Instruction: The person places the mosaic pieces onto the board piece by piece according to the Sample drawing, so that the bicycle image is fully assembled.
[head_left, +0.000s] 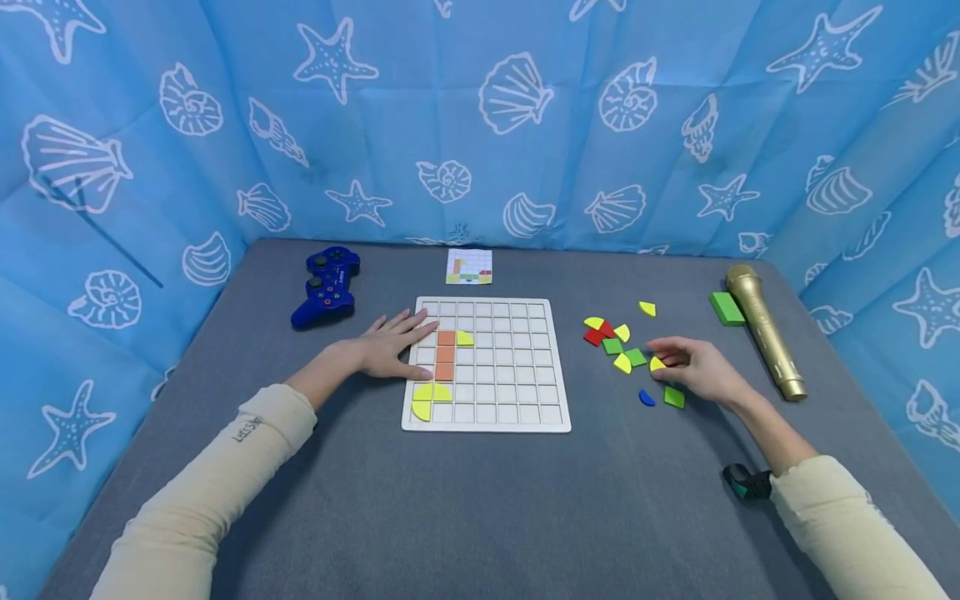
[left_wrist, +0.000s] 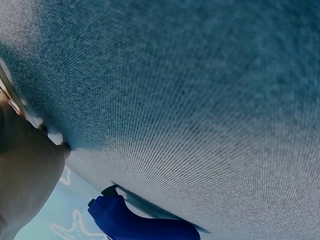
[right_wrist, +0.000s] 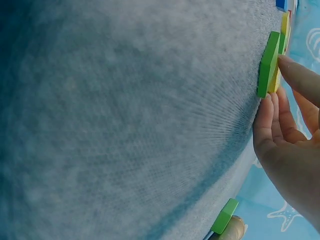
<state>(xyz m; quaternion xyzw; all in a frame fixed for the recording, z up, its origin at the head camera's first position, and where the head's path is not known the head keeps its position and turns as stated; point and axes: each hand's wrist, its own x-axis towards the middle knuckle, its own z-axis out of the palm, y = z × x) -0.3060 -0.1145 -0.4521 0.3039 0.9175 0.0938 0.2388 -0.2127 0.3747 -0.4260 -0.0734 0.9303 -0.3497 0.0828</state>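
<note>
My left hand (head_left: 393, 344) lies spread with straight fingers over the left edge of a white grid board (head_left: 510, 423). On the board, an orange strip of square tiles (head_left: 445, 355) stands beside a yellow quarter-circle tile (head_left: 465, 338). Lower left on it, yellow quarter-circles (head_left: 422, 410) sit together. To the right of the board, my right hand (head_left: 701, 368) pinches a yellow quarter-circle tile (head_left: 657, 364) between thumb and fingers. A green square tile (head_left: 674, 397) and a blue piece (head_left: 647, 398) lie close to that hand. In the right wrist view, a green tile (right_wrist: 268, 65) partly covers the pinched one.
Several loose red, green and yellow tiles (head_left: 612, 345) lie between board and right hand. A pattern card (head_left: 469, 267) lies behind the board. A blue game controller (head_left: 327, 287) is at back left; a green block (head_left: 727, 308) and gold microphone (head_left: 765, 333) are at right.
</note>
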